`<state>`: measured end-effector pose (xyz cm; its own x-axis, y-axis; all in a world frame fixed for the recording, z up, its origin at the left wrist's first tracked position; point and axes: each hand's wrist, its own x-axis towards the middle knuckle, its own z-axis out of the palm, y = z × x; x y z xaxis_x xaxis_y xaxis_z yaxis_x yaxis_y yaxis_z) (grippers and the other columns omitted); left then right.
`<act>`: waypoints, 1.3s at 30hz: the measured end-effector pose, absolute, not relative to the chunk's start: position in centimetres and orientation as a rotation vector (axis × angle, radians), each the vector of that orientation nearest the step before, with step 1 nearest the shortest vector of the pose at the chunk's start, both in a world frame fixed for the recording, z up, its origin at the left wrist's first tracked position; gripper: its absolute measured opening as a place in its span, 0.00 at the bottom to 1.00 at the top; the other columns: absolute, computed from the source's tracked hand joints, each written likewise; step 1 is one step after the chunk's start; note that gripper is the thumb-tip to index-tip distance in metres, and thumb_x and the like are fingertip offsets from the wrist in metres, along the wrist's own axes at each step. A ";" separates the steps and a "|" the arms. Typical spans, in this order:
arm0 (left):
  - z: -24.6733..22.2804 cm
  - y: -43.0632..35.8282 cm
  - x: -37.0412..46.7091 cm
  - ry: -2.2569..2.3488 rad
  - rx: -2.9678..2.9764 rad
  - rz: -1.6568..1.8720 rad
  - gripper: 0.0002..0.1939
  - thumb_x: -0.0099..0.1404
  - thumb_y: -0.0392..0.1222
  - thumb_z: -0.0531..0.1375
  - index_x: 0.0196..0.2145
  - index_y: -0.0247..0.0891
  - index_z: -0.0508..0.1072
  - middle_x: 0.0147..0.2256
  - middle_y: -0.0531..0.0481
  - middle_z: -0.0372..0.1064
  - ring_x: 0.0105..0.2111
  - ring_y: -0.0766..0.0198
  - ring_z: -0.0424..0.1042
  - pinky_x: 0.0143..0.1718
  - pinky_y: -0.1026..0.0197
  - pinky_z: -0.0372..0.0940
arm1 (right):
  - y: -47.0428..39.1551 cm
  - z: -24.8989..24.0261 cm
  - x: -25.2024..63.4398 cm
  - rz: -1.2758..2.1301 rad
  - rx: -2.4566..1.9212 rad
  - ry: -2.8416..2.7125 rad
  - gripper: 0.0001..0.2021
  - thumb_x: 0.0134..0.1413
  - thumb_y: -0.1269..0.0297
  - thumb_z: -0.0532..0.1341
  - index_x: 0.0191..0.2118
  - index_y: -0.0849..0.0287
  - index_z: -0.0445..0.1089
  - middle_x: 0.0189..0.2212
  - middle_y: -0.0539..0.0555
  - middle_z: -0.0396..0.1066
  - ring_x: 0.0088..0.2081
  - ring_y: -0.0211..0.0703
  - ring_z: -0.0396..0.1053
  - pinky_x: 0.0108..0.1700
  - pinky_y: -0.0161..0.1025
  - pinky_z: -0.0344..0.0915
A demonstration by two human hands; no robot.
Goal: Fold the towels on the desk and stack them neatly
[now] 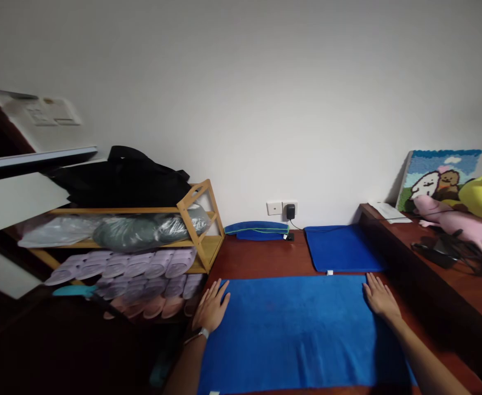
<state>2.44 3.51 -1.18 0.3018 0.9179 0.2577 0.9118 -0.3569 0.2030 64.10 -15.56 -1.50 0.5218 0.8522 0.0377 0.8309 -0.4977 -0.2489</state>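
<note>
Has a large blue towel (pixel 290 329) laid flat on the brown desk (pixel 265 267), wrinkled toward the near side. Rests the left hand (pixel 211 307) palm down at its far left corner, by the desk's left edge, fingers spread. Lays the right hand (pixel 381 299) flat at the far right corner, fingers slightly apart, forearm angling in from the near right. Leaves bare wood before the folded green-edged towel (pixel 257 229); less before the folded blue cloth (pixel 345 248).
</note>
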 end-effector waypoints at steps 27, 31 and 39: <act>2.6 -2.0 2.7 1.707 2.314 0.876 0.26 0.74 0.53 0.45 0.61 0.44 0.71 0.68 0.46 0.62 0.67 0.53 0.61 0.68 0.47 0.58 | -15.3 4.1 27.1 0.538 -1.728 -1.963 0.33 0.71 0.50 0.40 0.74 0.61 0.44 0.74 0.56 0.41 0.75 0.50 0.36 0.75 0.57 0.37; 0.5 -7.8 4.0 1.564 2.595 0.508 0.28 0.75 0.54 0.47 0.68 0.50 0.62 0.70 0.50 0.56 0.71 0.52 0.52 0.70 0.41 0.51 | -15.4 4.0 25.6 0.631 -1.716 -1.971 0.34 0.71 0.48 0.39 0.74 0.63 0.42 0.75 0.58 0.37 0.75 0.51 0.31 0.74 0.58 0.32; 0.5 -8.7 3.7 1.600 2.647 0.308 0.29 0.76 0.55 0.46 0.71 0.51 0.55 0.72 0.50 0.49 0.71 0.55 0.49 0.70 0.42 0.50 | -19.0 2.6 37.5 0.474 -2.039 -1.831 0.34 0.70 0.49 0.40 0.74 0.60 0.45 0.74 0.55 0.41 0.75 0.51 0.36 0.74 0.57 0.34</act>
<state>3.68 -8.70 0.50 0.4504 0.8799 0.1514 0.8732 -0.4695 0.1305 37.51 -19.05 2.62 0.1045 0.9945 -0.0100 0.8743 -0.0966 -0.4757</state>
